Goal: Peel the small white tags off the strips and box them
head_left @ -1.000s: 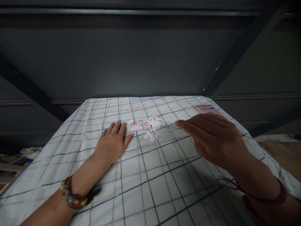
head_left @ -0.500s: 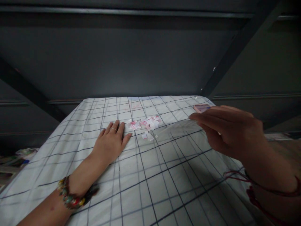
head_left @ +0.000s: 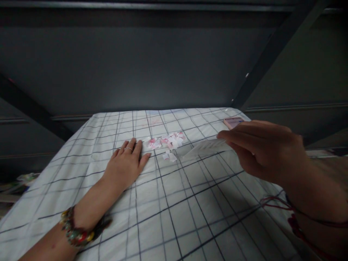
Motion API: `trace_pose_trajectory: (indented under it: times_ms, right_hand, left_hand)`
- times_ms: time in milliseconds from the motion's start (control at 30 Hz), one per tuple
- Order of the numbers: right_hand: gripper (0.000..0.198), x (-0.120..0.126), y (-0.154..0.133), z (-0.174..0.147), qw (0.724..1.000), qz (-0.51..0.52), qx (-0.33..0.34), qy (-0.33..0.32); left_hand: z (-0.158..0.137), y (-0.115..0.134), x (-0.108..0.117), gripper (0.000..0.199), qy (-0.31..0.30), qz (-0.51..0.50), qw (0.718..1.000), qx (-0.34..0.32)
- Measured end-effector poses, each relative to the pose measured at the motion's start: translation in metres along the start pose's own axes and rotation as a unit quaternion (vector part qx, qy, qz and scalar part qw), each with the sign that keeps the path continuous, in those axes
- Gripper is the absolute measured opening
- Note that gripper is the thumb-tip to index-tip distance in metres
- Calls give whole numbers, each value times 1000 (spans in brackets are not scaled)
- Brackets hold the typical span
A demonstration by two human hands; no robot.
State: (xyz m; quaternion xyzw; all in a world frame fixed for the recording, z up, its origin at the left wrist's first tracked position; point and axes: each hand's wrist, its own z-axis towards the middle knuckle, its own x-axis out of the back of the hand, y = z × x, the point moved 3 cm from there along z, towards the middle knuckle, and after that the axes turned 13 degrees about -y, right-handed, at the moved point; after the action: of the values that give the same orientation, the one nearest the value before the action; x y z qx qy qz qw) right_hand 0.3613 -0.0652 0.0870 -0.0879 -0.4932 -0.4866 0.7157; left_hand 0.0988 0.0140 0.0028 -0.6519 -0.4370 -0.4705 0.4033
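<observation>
My left hand [head_left: 125,163] lies flat on the checked cloth [head_left: 168,203], fingers spread, with a ring on one finger and a beaded bracelet at the wrist. Just right of its fingertips is a loose pile of small pink and white paper scraps [head_left: 165,141], with a few white pieces lying nearer to me. My right hand [head_left: 263,150] is raised over the cloth, its fingers pinched on a clear plastic sheet [head_left: 205,145] with pale marks. The sheet reaches left toward the scraps; its exact kind is hard to make out. Red cords hang at the right wrist.
Behind my right fingers lies a pink-edged phone [head_left: 233,122] near the cloth's far right corner. A dark panel wall [head_left: 152,65] with slanted bars rises along the far edge. Blurred clutter [head_left: 24,179] sits low beyond the left edge.
The plastic sheet has tilted in my right hand, and more of its pale, marked surface shows. My left hand stays flat on the cloth. The view has shifted slightly.
</observation>
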Motion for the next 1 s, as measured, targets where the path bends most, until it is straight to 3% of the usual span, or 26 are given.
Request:
trace_pose_trajectory:
  times_ms: [200, 300, 567, 767, 1000]
  right_hand:
    - [25, 5, 1, -1, 999, 19, 23, -12]
    - [25, 6, 1, -2, 1000, 0, 1, 10]
    - [29, -6, -5, 2, 1000, 1, -3, -1]
    - [32, 0, -9, 2, 999, 47, 17, -3]
    - [32, 1, -10, 2, 1000, 11, 7, 6]
  left_hand:
    - [1, -1, -2, 58, -5, 13, 1000, 4]
    - [2, -2, -4, 59, 5, 16, 1000, -4]
    - [2, -3, -4, 59, 5, 12, 1000, -1]
    - [0, 1, 0, 59, -15, 3, 1000, 6]
    - [-1, 2, 0, 58, -10, 5, 1000, 8]
